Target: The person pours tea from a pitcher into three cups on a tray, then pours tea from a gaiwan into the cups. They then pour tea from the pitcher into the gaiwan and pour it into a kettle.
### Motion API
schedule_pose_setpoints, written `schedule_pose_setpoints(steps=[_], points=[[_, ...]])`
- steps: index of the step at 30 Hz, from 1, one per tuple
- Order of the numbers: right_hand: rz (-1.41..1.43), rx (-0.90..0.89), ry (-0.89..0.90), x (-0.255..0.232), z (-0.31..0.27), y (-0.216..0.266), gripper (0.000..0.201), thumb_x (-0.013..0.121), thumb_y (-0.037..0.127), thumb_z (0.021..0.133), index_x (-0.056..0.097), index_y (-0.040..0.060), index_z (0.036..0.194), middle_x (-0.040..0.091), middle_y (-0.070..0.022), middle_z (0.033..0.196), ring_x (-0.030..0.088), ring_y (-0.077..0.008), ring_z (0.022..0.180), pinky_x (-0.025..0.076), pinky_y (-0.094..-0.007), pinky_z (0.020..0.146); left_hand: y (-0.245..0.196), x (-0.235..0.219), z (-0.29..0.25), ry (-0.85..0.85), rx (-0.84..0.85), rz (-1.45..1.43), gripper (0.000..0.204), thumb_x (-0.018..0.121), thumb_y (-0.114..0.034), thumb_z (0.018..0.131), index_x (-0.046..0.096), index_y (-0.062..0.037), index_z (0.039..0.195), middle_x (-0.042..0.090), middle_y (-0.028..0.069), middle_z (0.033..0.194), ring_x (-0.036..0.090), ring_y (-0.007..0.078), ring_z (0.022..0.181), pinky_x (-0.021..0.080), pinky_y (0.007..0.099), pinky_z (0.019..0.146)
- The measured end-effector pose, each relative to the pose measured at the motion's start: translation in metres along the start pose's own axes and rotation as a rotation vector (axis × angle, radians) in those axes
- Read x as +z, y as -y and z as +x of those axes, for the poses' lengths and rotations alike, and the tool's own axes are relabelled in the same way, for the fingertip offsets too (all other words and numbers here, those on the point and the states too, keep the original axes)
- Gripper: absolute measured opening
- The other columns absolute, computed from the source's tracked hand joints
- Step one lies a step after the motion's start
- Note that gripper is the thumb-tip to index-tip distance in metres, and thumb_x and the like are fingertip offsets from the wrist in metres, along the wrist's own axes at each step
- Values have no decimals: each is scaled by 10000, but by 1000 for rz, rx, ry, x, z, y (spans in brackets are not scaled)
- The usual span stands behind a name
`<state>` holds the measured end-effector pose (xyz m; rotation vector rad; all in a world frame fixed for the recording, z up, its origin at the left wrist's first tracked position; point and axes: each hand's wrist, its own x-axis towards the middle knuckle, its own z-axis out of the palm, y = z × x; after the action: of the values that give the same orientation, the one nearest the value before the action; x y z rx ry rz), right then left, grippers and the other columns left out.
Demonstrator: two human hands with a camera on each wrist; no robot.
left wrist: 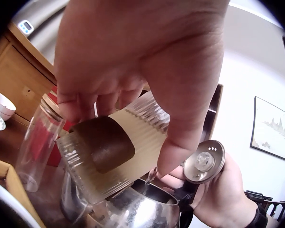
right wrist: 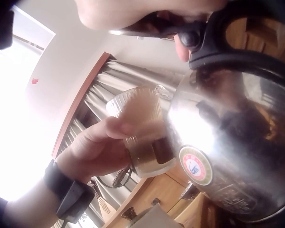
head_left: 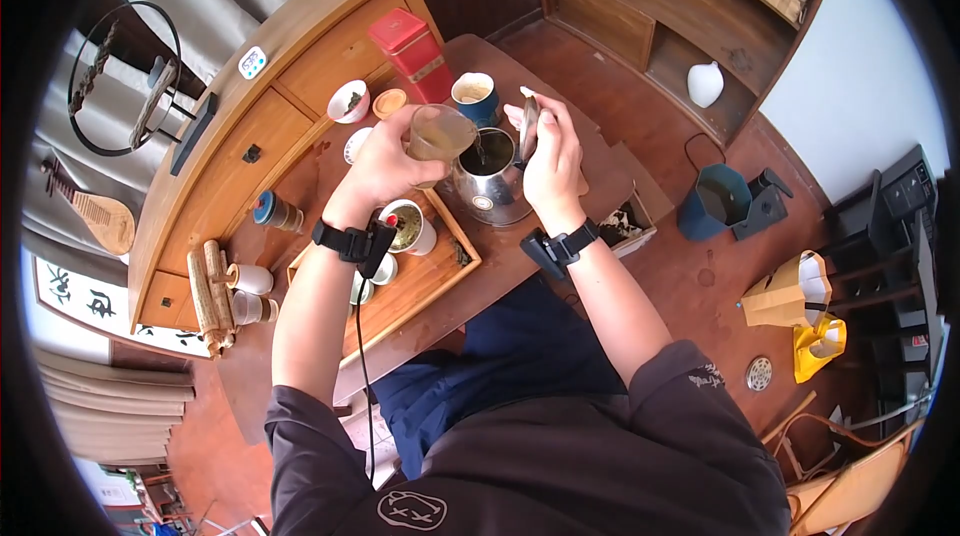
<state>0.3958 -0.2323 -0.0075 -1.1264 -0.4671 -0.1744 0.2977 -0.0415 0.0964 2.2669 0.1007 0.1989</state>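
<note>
My left hand (head_left: 380,171) grips a ribbed glass cup (left wrist: 147,137) with a brown band, tilted over the metal kettle (head_left: 490,194). Cloudy, pale liquid shows in the cup, and a thin stream runs from its lip into the kettle's open mouth. On the kettle's other side, my right hand (head_left: 553,164) holds the round metal lid (left wrist: 205,162) up on edge beside the mouth. The lid's underside, with a clear knob-like piece at its centre, faces the left wrist view. In the right wrist view, the kettle's black handle (right wrist: 206,52) lies just below the right hand.
A wooden tray (head_left: 455,291) carries a white cup (head_left: 412,231) with leaves in it and small cups. Behind the kettle stand a blue cup (head_left: 476,99) and a red tin (head_left: 412,48). A bowl (head_left: 349,101) sits near the wooden drawers (head_left: 255,141).
</note>
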Motion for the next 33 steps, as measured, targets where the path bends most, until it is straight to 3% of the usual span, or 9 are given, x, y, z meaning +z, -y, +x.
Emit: schedule_pose_setpoints(steps=[3, 13, 15, 33], points=[[-26, -9, -5, 0, 0, 2, 449, 408, 342, 1134, 616, -24, 1291, 769, -192, 1126, 743, -277, 1062, 547, -366, 951, -11, -2, -1, 49, -66, 46, 712, 867, -112, 710, 631, -31, 1376, 707, 90, 1240, 672, 210, 1161, 514, 354, 1071], [-79, -26, 6, -1, -1, 10, 466, 408, 365, 1136, 610, -24, 1296, 772, -192, 1118, 748, -284, 1053, 548, -365, 942, 1, -3, 7, 81, -60, 162, 722, 853, -109, 706, 638, -50, 1392, 706, 80, 1222, 669, 217, 1162, 504, 357, 1082], [-76, -28, 6, -1, -1, 10, 468, 407, 368, 1137, 610, -23, 1295, 772, -194, 1117, 749, -285, 1052, 549, -365, 941, 6, -3, 10, 52, 6, 175, 721, 866, -157, 669, 650, -66, 1351, 742, 100, 1128, 700, 239, 1068, 538, 350, 974], [-49, -37, 4, -1, 0, 4, 484, 397, 386, 1139, 610, -23, 1290, 777, -203, 1113, 751, -294, 1054, 552, -366, 941, -9, -6, 9, 58, 33, 317, 726, 853, -121, 657, 636, -30, 1343, 753, 156, 1122, 726, 299, 1082, 556, 368, 968]])
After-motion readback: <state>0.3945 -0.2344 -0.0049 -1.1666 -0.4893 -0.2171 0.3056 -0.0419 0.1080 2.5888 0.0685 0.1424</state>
